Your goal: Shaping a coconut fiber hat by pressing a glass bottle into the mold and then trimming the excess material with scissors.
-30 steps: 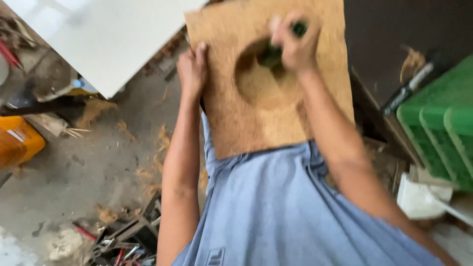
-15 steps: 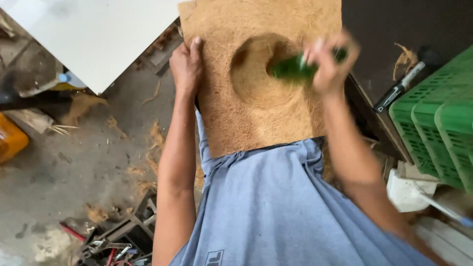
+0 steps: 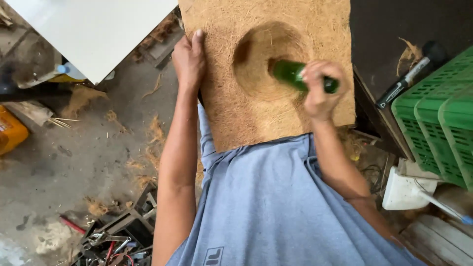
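Coir fibre mat (image 3: pixel 236 118) lies flat before the person, looks light, stiff yet springy, best gripped at its edge where left hand (image 3: pixel 188 59) presses; right hand (image 3: pixel 319 88) fist-clamps hard, slick, likely breakable green glass bottle (image 3: pixel 290 74) in mat's round hollow.

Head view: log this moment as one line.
left hand: flat on mat's left edge | right hand: grips green bottle | bottle: in hollow of coir mat | mat: on lap

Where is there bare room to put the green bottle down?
Bare concrete floor between the orange container and the left hand's arm; dark tabletop above the black marker. Crowded: metal tools lower left, green plastic crates right.
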